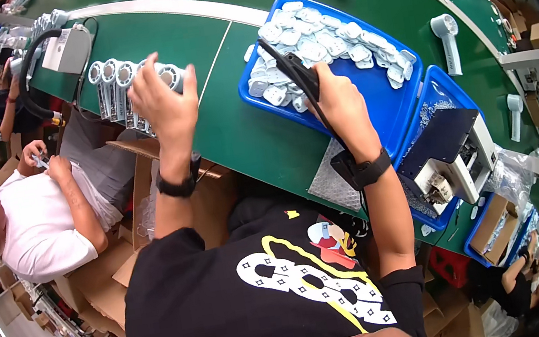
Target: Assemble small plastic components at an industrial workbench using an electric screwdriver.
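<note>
My left hand (166,107) is raised with its fingers apart, over the near end of a row of light-blue handheld fans (125,73). One round fan head shows between its thumb and fingers; I cannot tell whether they touch it. In my right hand (342,105) is a slim black electric screwdriver (297,70), tilted up and to the left, with a dark cord running down by my wrist. Beneath it stands a blue tray (371,101) heaped with pale plastic covers (316,39). A single cover (249,53) lies outside the tray's left rim.
A screw feeder (448,152) stands over a blue bin (442,90) on the right. More fans (447,44) lie on the green table (234,118). Bubble wrap (334,171) is at the front edge. A co-worker in white (46,216) sits left, beside cardboard boxes (139,181).
</note>
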### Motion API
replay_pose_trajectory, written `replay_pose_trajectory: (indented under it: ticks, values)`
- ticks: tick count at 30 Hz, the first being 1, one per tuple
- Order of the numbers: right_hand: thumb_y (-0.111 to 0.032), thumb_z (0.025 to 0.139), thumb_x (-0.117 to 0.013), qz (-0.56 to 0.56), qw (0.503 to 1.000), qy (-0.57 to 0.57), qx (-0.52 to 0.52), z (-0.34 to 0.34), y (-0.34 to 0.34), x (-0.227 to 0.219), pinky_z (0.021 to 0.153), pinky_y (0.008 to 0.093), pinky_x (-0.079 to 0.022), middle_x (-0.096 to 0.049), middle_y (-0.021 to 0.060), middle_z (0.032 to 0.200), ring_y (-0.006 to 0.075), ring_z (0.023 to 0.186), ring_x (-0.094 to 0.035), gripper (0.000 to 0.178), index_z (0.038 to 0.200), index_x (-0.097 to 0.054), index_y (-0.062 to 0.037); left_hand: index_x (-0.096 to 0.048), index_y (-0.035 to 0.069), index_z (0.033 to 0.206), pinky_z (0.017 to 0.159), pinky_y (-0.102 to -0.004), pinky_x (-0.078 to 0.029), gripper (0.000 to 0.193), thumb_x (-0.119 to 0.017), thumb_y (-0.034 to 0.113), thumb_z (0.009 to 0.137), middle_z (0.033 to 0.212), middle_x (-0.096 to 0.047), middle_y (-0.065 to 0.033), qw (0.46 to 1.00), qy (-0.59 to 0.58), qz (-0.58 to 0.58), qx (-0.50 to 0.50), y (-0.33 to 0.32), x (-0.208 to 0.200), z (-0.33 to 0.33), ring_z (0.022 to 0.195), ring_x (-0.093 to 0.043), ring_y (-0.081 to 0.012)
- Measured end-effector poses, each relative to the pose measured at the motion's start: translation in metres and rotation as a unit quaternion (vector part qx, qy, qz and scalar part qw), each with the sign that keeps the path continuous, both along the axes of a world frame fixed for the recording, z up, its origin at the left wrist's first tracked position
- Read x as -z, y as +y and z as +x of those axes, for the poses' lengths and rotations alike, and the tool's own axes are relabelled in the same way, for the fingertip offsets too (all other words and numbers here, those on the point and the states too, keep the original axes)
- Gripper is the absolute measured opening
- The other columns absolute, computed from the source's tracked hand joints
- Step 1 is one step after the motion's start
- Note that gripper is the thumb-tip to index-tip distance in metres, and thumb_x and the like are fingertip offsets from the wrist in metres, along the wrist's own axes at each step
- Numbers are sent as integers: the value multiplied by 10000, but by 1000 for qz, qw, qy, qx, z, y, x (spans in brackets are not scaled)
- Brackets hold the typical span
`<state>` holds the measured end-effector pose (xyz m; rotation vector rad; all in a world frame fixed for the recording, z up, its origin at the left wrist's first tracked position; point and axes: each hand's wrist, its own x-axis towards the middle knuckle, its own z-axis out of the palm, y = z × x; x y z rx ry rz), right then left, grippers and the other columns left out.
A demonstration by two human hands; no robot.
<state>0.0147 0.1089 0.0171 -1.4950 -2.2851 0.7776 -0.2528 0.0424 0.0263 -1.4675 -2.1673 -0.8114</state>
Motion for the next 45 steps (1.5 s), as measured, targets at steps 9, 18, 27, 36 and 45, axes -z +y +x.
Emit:
replay_pose_trajectory:
  ticks: [9, 18, 27, 36, 45]
  values:
    - [-132, 754, -859, -139, 936, 317, 66, 51, -52, -58, 516, 267, -471, -590, 48, 685, 134, 551, -588, 602, 1217, -489, -24, -557, 84, 1246, 926, -451, -443, 595, -821, 115, 714, 1051, -621, -102, 986, -104, -33, 128, -105, 11, -21, 1022, -599, -349]
    - [-122, 736, -891, -306, 771, 523, 197, 103, -159, -89, 538, 206, -439, -551, -14, 727, 65, 589, -550, 660, 1245, -480, -36, -393, 16, 1244, 637, -306, -486, 712, -841, 337, 793, 911, -596, -130, 597, -535, 12, 598, -77, -3, 168, 688, -599, -209]
    - [-49, 747, -851, -89, 876, 360, 308, 134, -179, -56, 650, 202, -461, -580, -10, 758, 66, 680, -577, 548, 1173, -506, -52, -566, -2, 1089, 603, -393, -491, 602, -785, 467, 781, 859, -617, -141, 566, -396, -98, 717, -46, 38, 237, 679, -608, -342]
    - [-100, 882, -660, 299, 755, 472, 344, 180, -121, -83, 532, 325, -481, -549, 45, 697, 150, 493, -501, 290, 1104, -476, -68, -631, 2, 1086, 578, -360, -513, 555, -767, 464, 810, 825, -658, -122, 588, -365, -86, 717, -49, 26, 247, 668, -660, -280]
    - [-146, 922, -682, 195, 716, 640, 199, 155, -179, -130, 521, 350, -524, -568, 56, 733, 170, 543, -566, 379, 1148, -380, -112, -627, 15, 1030, 555, -353, -512, 566, -763, 517, 807, 792, -654, -95, 600, -363, -70, 709, -55, 30, 256, 636, -656, -266]
